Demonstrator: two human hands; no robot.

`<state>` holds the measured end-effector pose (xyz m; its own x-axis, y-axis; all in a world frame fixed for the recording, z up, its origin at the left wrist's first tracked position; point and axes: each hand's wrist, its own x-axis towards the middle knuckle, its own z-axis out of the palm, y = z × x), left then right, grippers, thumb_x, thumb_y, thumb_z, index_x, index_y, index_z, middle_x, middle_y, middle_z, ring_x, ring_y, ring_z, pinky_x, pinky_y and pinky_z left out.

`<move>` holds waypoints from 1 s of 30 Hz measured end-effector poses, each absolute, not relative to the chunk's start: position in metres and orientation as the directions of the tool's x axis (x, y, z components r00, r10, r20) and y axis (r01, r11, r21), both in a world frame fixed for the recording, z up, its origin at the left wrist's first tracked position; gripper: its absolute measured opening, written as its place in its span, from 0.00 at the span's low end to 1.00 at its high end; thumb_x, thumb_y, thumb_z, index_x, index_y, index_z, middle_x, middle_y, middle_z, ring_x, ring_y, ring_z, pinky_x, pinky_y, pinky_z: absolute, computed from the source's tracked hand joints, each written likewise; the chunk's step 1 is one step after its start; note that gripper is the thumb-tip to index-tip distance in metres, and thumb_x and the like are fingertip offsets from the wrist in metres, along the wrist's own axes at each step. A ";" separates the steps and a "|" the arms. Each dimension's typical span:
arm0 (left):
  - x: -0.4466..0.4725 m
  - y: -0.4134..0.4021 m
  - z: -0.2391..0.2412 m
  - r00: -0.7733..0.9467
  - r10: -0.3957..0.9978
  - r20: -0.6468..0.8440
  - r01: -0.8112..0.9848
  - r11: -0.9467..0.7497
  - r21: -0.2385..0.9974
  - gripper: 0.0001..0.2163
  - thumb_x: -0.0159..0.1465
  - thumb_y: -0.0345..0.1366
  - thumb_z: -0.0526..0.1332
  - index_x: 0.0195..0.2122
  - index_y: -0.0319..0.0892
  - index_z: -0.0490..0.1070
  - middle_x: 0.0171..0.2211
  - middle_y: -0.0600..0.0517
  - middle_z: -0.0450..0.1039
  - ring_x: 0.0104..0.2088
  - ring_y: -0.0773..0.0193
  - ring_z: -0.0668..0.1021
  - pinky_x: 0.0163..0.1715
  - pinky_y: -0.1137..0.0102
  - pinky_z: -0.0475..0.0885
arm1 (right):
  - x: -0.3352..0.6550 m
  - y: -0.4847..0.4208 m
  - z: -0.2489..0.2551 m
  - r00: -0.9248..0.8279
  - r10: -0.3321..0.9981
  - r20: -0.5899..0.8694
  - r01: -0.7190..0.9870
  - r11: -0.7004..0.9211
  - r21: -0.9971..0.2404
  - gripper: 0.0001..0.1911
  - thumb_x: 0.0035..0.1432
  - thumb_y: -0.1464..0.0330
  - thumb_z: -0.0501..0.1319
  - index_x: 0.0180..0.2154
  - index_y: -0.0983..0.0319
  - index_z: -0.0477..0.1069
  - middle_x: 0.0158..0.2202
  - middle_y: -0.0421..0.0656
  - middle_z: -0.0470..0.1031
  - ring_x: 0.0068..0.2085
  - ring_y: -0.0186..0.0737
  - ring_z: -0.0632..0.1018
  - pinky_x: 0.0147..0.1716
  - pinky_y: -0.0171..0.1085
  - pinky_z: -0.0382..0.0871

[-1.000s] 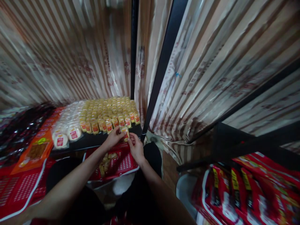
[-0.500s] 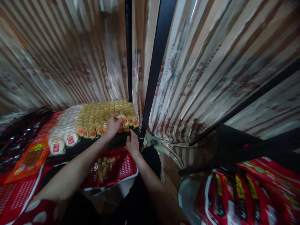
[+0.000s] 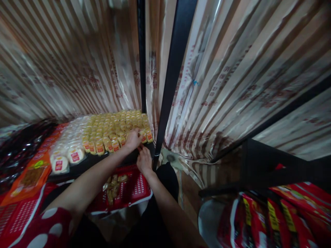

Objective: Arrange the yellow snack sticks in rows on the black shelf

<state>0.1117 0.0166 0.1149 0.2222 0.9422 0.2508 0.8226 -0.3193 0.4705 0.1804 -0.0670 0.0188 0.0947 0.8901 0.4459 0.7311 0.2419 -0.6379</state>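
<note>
Rows of small yellow snack packets (image 3: 111,128) with red-and-white labels stand packed together on a black shelf (image 3: 94,159). My left hand (image 3: 133,139) is at the right part of the front row, its fingers closed around a packet that they mostly cover. Just below it, my right hand (image 3: 144,160) is at the shelf's front edge with its fingers bent inward, the fingertips almost touching the left hand. Whatever lies between the right fingertips is hidden. Under my forearms sits a red plastic basket (image 3: 139,184) holding several loose gold-wrapped packets (image 3: 115,186).
Left of the yellow packets stand round white packaged cakes (image 3: 59,164), an orange snack bag (image 3: 32,174) and dark glossy packs (image 3: 20,148). A black post (image 3: 169,75) rises beside my right hand before a striped curtain (image 3: 219,75). Red bags (image 3: 258,217) lie at lower right.
My left hand has moved right and slightly down over the front row. My right hand's fingers have closed in toward it. The view has shifted slightly.
</note>
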 end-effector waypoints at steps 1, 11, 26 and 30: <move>0.113 0.017 0.113 0.224 0.942 0.249 0.844 -0.315 0.434 0.11 0.59 0.34 0.58 0.43 0.39 0.68 0.38 0.49 0.72 0.36 0.65 0.74 0.40 0.71 0.68 | 0.182 -0.068 0.019 0.121 0.884 0.453 0.720 0.236 -0.653 0.23 0.52 0.79 0.48 0.48 0.66 0.70 0.52 0.50 0.68 0.54 0.43 0.65 0.55 0.43 0.61; 0.124 0.007 0.115 0.187 0.958 0.219 0.969 -0.217 0.122 0.14 0.63 0.41 0.52 0.47 0.43 0.66 0.48 0.46 0.65 0.39 0.60 0.75 0.34 0.69 0.70 | 0.192 -0.063 0.025 0.161 0.867 0.472 0.710 0.230 -0.665 0.29 0.53 0.80 0.46 0.57 0.70 0.58 0.60 0.52 0.57 0.61 0.43 0.59 0.58 0.45 0.57; 0.123 0.011 0.104 0.248 0.938 0.241 0.960 -0.271 0.067 0.14 0.65 0.38 0.48 0.47 0.42 0.67 0.47 0.44 0.62 0.42 0.56 0.73 0.32 0.67 0.70 | 0.185 -0.055 0.034 0.191 0.921 0.340 0.770 0.075 -0.633 0.34 0.49 0.81 0.47 0.60 0.70 0.53 0.62 0.49 0.56 0.60 0.46 0.58 0.57 0.43 0.58; 0.122 0.006 0.108 0.252 0.937 0.244 0.952 -0.285 0.110 0.14 0.65 0.37 0.48 0.46 0.40 0.68 0.49 0.42 0.61 0.41 0.56 0.73 0.32 0.67 0.69 | 0.184 -0.054 0.033 0.188 0.916 0.355 0.780 0.080 -0.621 0.34 0.49 0.81 0.48 0.60 0.69 0.54 0.61 0.50 0.56 0.59 0.48 0.59 0.56 0.44 0.59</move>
